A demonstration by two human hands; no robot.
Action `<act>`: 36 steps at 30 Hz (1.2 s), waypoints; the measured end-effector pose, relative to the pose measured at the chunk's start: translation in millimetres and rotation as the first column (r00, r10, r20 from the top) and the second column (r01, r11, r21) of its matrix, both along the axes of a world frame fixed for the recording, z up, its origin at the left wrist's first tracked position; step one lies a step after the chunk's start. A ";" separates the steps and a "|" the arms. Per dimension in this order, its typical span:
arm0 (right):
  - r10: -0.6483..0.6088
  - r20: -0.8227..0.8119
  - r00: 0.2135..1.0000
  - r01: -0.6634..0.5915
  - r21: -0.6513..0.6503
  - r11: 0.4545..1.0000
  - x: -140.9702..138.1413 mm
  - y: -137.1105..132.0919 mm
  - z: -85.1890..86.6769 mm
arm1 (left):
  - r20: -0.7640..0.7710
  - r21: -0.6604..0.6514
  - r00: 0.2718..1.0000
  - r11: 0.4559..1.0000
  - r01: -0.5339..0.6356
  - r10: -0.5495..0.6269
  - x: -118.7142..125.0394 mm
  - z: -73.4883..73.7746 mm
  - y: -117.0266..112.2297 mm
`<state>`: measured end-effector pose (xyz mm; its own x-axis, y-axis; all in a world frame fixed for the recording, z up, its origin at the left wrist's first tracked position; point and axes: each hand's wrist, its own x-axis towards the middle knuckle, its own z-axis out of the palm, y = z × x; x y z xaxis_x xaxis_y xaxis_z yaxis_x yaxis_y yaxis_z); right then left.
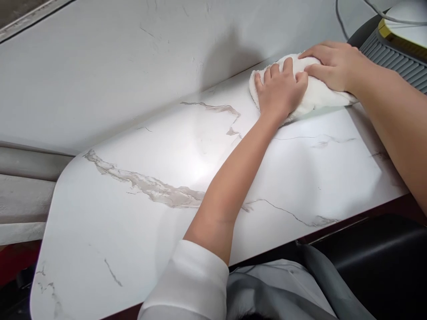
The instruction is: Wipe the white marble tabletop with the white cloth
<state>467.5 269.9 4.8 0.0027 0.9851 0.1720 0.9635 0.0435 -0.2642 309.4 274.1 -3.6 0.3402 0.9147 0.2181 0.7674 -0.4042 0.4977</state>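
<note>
A white fluffy cloth [316, 94] lies bunched at the far right of a white marble-patterned tabletop [160, 178], close to the wall. My left hand [280, 86] presses on the cloth's left part, with its fingers curled over the edge. My right hand [333, 64] lies on the cloth's upper right part, fingers together and bent over it. Both forearms reach across the table from the near side.
A pale grey wall [116, 66] runs along the table's far edge. A grey ribbed mat [396, 60] with a white and yellow object [405, 26] on it sits at the top right, with cables above. The table's rounded corner is at the left.
</note>
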 end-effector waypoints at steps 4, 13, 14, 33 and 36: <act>-0.061 0.060 0.996 0.064 -0.050 0.997 4.0 21.3 -2.9 | -0.032 -0.005 0.999 1.000 -0.005 0.005 2.3 -0.2 16.4; -0.060 0.063 0.996 0.063 -0.059 0.996 5.3 53.9 -1.9 | -0.103 -0.036 0.993 0.998 -0.053 0.049 5.1 1.7 47.6; -0.057 0.056 0.997 0.059 -0.048 0.997 5.3 56.4 -1.7 | -0.105 -0.032 0.993 0.998 -0.053 0.049 5.0 1.9 49.6; -0.027 -0.006 1.000 0.027 0.008 1.000 -5.9 54.7 4.7 | -0.022 0.046 1.000 0.999 -0.020 0.021 -0.1 0.9 58.3; -0.013 0.019 1.000 0.013 -0.001 1.000 -8.6 48.6 3.8 | -0.001 0.035 1.000 0.999 -0.002 0.002 -1.9 -0.3 53.9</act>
